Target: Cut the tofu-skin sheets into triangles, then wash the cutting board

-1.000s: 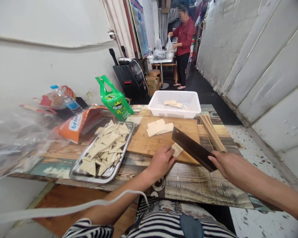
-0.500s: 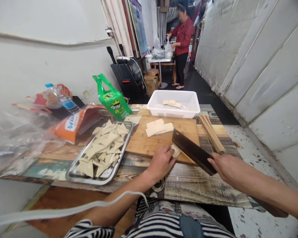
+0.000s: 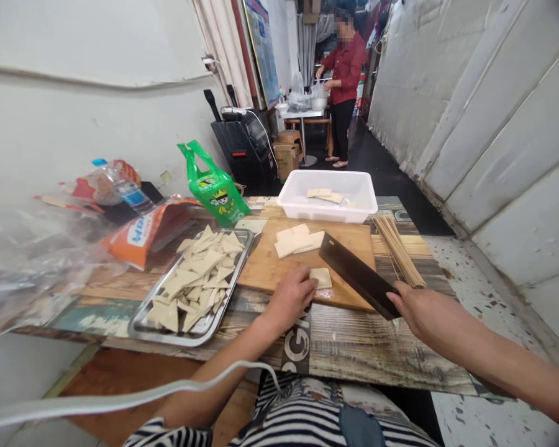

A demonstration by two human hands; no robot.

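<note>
My right hand [image 3: 417,310] grips the handle of a dark cleaver [image 3: 351,273], whose blade slants over the wooden cutting board [image 3: 349,245]. At the board's near edge my left hand [image 3: 291,297] is curled, its fingertips on a small pale tofu piece [image 3: 321,277]. A short stack of tofu sheets [image 3: 298,239] lies further back on the board. Left of the board, a metal tray [image 3: 200,332] holds several cut tofu triangles [image 3: 198,273].
A white plastic tub [image 3: 349,208] with a few tofu sheets stands behind the board. Bamboo skewers [image 3: 397,248] lie to the right. A green bag [image 3: 214,186], an orange packet [image 3: 144,233] and clear plastic crowd the left. A person in red stands far back at a small table.
My left hand has slid left along the board's edge with the tofu piece, which now shows in full. The cleaver has shifted slightly left and up.
</note>
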